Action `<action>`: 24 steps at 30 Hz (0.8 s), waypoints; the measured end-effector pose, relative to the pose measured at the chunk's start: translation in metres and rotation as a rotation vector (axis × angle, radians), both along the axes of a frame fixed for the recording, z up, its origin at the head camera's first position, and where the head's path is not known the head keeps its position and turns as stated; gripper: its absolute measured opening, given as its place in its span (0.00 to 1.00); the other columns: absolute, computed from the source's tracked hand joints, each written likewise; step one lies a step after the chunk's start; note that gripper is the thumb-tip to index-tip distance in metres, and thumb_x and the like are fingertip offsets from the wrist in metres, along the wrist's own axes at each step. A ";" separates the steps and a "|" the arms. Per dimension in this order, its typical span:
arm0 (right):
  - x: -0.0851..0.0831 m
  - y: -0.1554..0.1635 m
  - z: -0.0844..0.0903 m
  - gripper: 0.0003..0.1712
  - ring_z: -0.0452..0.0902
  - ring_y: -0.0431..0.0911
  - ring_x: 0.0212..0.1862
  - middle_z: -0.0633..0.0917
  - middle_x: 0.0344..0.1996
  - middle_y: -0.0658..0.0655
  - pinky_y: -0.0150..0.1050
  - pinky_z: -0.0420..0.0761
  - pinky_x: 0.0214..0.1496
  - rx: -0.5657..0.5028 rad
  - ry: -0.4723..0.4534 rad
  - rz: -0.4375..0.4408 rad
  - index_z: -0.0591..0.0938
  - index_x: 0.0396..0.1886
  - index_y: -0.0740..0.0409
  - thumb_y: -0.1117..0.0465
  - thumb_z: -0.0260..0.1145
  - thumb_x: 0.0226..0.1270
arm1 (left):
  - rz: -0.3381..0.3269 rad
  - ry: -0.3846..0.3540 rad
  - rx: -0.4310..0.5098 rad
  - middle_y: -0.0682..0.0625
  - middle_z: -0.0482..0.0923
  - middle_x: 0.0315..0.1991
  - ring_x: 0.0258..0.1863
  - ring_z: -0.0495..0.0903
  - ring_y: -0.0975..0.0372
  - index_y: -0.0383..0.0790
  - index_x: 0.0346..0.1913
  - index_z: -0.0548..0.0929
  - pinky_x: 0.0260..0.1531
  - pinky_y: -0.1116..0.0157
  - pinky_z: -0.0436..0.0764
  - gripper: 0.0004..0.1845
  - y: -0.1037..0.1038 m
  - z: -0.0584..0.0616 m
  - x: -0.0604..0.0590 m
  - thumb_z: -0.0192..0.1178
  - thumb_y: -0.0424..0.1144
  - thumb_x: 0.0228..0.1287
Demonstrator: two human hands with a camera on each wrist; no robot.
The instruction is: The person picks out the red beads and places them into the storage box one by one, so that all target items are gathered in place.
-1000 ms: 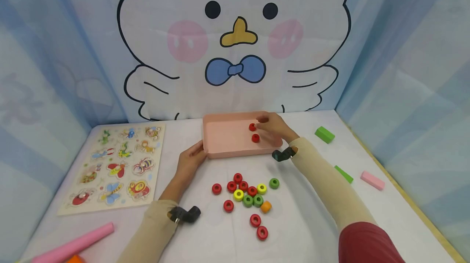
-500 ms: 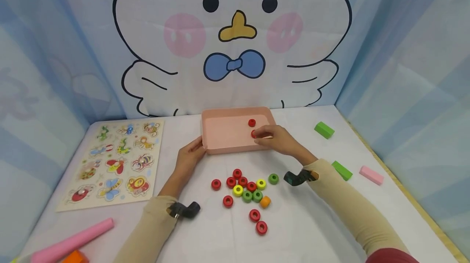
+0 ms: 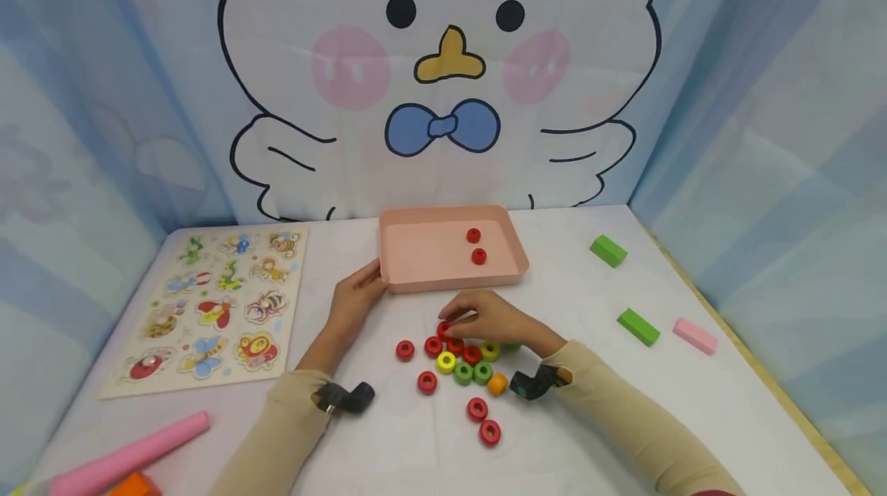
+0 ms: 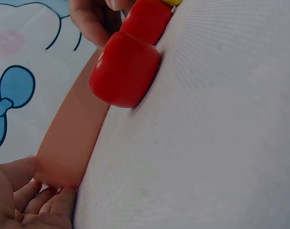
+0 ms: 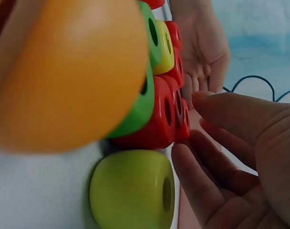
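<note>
My left hand [image 3: 355,299] grips the near left corner of a shallow pink tray [image 3: 426,249]; in the left wrist view its thumb and fingers bracket the corner. Inside the tray, two red beads [image 3: 479,256] lie toward the right. My right hand [image 3: 492,320] reaches over the back of a loose bead group and pinches a red bead [image 3: 444,331] with thumb and fingertip. Around it are more red beads, yellow beads [image 3: 446,362], green beads [image 3: 463,373] and an orange bead [image 3: 497,384]. One green bead is partly hidden under the right hand.
A puzzle board [image 3: 208,311] with insect pieces lies at the left. Near the front left are a pink stick [image 3: 132,454] and an orange block [image 3: 137,484]. Green blocks [image 3: 608,250] and a pink block [image 3: 695,336] lie at the right. A printed curtain backs the table.
My right hand has left the tray, where two red beads now rest, and has come down toward me to the bead group. The left hand stays at the tray's corner.
</note>
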State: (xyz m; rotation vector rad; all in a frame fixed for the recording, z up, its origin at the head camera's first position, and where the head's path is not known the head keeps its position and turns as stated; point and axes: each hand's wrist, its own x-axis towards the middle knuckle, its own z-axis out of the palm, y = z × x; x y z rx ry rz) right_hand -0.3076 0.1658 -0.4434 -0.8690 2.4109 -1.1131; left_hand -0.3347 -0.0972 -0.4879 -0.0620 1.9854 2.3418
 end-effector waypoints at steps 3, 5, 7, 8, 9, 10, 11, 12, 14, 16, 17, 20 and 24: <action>0.001 -0.004 -0.001 0.14 0.81 0.44 0.48 0.83 0.44 0.50 0.33 0.83 0.50 0.018 0.005 0.002 0.85 0.49 0.60 0.63 0.70 0.64 | -0.001 0.002 -0.007 0.43 0.69 0.68 0.66 0.68 0.59 0.35 0.71 0.68 0.62 0.68 0.71 0.28 0.000 0.000 0.001 0.59 0.32 0.69; 0.000 -0.006 -0.002 0.14 0.80 0.42 0.47 0.83 0.44 0.49 0.32 0.82 0.50 0.035 0.008 0.005 0.85 0.49 0.59 0.62 0.71 0.64 | -0.002 0.007 0.000 0.42 0.68 0.68 0.66 0.68 0.58 0.34 0.71 0.68 0.62 0.68 0.71 0.28 0.000 0.000 0.001 0.59 0.31 0.69; 0.000 -0.007 -0.002 0.14 0.80 0.42 0.46 0.83 0.43 0.48 0.32 0.82 0.49 0.054 0.020 0.010 0.85 0.49 0.58 0.62 0.71 0.64 | -0.002 0.010 0.018 0.41 0.68 0.68 0.66 0.68 0.58 0.34 0.71 0.68 0.62 0.67 0.71 0.28 0.000 0.000 0.001 0.59 0.30 0.69; -0.001 -0.008 -0.003 0.13 0.80 0.41 0.46 0.83 0.43 0.47 0.32 0.82 0.49 0.064 0.028 0.009 0.86 0.48 0.57 0.62 0.71 0.64 | -0.002 0.012 0.031 0.41 0.68 0.68 0.66 0.68 0.57 0.33 0.70 0.68 0.62 0.67 0.71 0.28 0.000 0.000 0.001 0.59 0.30 0.68; -0.001 -0.009 -0.003 0.13 0.80 0.40 0.45 0.83 0.43 0.46 0.32 0.82 0.49 0.072 0.034 0.006 0.86 0.48 0.56 0.61 0.71 0.64 | -0.002 0.013 0.036 0.41 0.68 0.68 0.66 0.68 0.57 0.33 0.70 0.68 0.62 0.67 0.71 0.28 0.000 0.000 0.001 0.59 0.30 0.68; -0.001 -0.009 -0.003 0.13 0.80 0.40 0.45 0.83 0.42 0.45 0.32 0.81 0.50 0.082 0.039 0.000 0.86 0.48 0.55 0.61 0.71 0.64 | -0.003 0.015 0.040 0.40 0.68 0.68 0.67 0.68 0.57 0.33 0.70 0.68 0.62 0.67 0.71 0.28 0.001 0.000 0.000 0.59 0.30 0.68; -0.001 -0.010 -0.003 0.12 0.79 0.39 0.45 0.83 0.42 0.45 0.32 0.81 0.50 0.089 0.043 -0.005 0.86 0.48 0.55 0.61 0.71 0.64 | -0.003 0.018 0.039 0.40 0.68 0.68 0.67 0.68 0.56 0.32 0.70 0.67 0.62 0.67 0.71 0.28 0.001 0.000 0.000 0.59 0.30 0.69; -0.001 -0.010 -0.003 0.12 0.79 0.39 0.44 0.83 0.42 0.44 0.32 0.81 0.50 0.094 0.047 -0.008 0.86 0.48 0.54 0.61 0.71 0.64 | 0.001 0.014 0.034 0.41 0.68 0.68 0.66 0.68 0.57 0.33 0.70 0.68 0.62 0.68 0.71 0.28 0.002 0.000 0.001 0.59 0.30 0.68; -0.002 -0.010 -0.004 0.12 0.79 0.38 0.44 0.83 0.41 0.43 0.33 0.80 0.51 0.102 0.050 -0.015 0.87 0.47 0.53 0.59 0.71 0.65 | 0.008 0.011 0.021 0.41 0.69 0.68 0.66 0.69 0.58 0.34 0.70 0.68 0.61 0.68 0.72 0.28 0.002 0.001 0.001 0.60 0.31 0.68; -0.002 -0.009 -0.003 0.12 0.79 0.39 0.44 0.83 0.41 0.43 0.33 0.80 0.51 0.103 0.054 -0.016 0.87 0.47 0.53 0.59 0.71 0.65 | 0.010 0.010 0.005 0.42 0.69 0.68 0.66 0.69 0.59 0.34 0.70 0.68 0.61 0.69 0.72 0.28 0.002 0.001 0.001 0.60 0.31 0.68; -0.003 -0.009 -0.002 0.12 0.79 0.39 0.44 0.83 0.41 0.43 0.33 0.80 0.51 0.103 0.056 -0.015 0.86 0.48 0.54 0.58 0.71 0.65 | 0.009 0.009 0.000 0.43 0.69 0.68 0.66 0.68 0.59 0.35 0.71 0.68 0.61 0.69 0.71 0.28 0.002 0.001 0.002 0.59 0.31 0.69; -0.004 -0.007 0.002 0.14 0.80 0.40 0.45 0.84 0.42 0.44 0.35 0.81 0.51 0.094 0.065 -0.018 0.86 0.48 0.55 0.57 0.71 0.64 | 0.007 0.006 -0.004 0.43 0.69 0.68 0.66 0.68 0.59 0.35 0.71 0.68 0.61 0.69 0.71 0.28 0.002 0.002 0.002 0.60 0.32 0.69; -0.008 -0.004 0.010 0.15 0.80 0.42 0.45 0.84 0.42 0.45 0.35 0.82 0.49 0.087 0.071 -0.034 0.86 0.49 0.57 0.57 0.71 0.64 | 0.001 0.002 -0.001 0.43 0.68 0.69 0.67 0.68 0.58 0.35 0.71 0.68 0.62 0.67 0.71 0.28 0.002 0.002 0.002 0.59 0.31 0.69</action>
